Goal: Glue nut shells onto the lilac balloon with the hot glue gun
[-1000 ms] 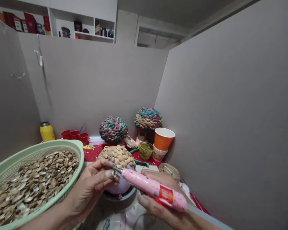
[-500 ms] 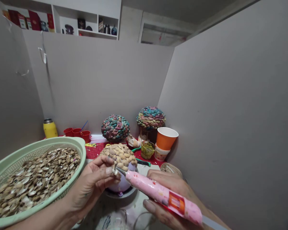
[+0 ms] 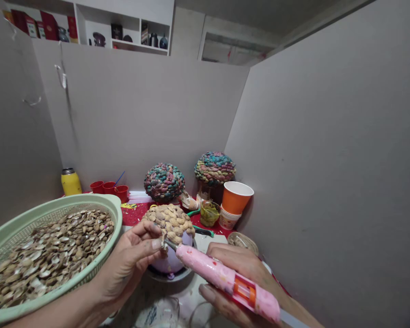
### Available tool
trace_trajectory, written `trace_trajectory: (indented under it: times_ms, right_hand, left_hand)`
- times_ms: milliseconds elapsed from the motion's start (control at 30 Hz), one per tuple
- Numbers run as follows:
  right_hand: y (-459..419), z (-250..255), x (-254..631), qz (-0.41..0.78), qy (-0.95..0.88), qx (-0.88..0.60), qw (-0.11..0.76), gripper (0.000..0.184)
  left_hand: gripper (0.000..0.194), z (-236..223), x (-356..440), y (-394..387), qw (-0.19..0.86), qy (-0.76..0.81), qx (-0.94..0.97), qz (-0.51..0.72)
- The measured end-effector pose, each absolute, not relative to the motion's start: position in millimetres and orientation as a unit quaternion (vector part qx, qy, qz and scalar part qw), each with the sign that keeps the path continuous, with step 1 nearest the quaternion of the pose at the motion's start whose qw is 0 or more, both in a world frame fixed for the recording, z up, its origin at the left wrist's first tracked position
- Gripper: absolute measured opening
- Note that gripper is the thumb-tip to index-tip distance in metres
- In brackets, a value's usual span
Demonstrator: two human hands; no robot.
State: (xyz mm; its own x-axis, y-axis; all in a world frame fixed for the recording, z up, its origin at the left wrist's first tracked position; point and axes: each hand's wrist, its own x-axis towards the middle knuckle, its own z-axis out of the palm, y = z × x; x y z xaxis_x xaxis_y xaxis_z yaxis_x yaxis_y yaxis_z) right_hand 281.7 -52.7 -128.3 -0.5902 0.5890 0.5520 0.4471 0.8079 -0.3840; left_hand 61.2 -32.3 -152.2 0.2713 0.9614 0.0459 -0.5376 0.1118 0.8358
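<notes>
My right hand (image 3: 239, 269) is wrapped around a pink hot glue gun (image 3: 208, 271), its metal nozzle pointing left. A glue stick (image 3: 294, 319) sticks out of its rear end. Between the thumb and fingers of my left hand (image 3: 133, 250) is a small peanut shell (image 3: 164, 240), mostly hidden, and the nozzle tip meets it. Just behind the hands stands a lilac balloon (image 3: 171, 262), its upper part covered with tan peanut shells (image 3: 171, 221). It rests in a grey bowl (image 3: 186, 274).
A green basket (image 3: 118, 214) of peanut shells stands at left. Behind are two multicoloured shell-covered balls (image 3: 164, 182), red cups (image 3: 122, 193), a yellow bottle (image 3: 71, 182), an orange paper cup (image 3: 236, 198) and a glass bowl (image 3: 210, 214). Grey panels (image 3: 146, 105) enclose the table.
The glue gun and my right hand have shifted slightly left and down, with the nozzle closer in at the shell. My left hand has stayed almost still.
</notes>
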Motion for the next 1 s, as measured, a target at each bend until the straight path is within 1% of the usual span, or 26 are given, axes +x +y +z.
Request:
trace_trajectory:
  times_ms: [200,567,800,1000]
  right_hand:
    - [-53.2,-126.2,280.6,0.103,-0.888,-0.290,0.341,0.022]
    - [-48.9,-136.2,276.3,0.040,-0.877,-0.273,0.393,0.022]
    - [-48.4,-135.7,276.0,0.001,-0.880,-0.270,0.392,0.022]
    - [-48.8,-135.6,276.1,-0.007,-0.880,-0.269,0.391,0.020]
  left_hand:
    - [0.016,-155.6,61.1,-32.0,0.695,0.265,0.398,0.538]
    - [0.017,-154.9,61.0,-33.3,0.691,0.266,0.401,0.539]
    - [0.020,-153.7,61.8,-31.4,0.690,0.263,0.402,0.542]
    - [0.020,-153.2,63.0,-32.4,0.686,0.265,0.407,0.542]
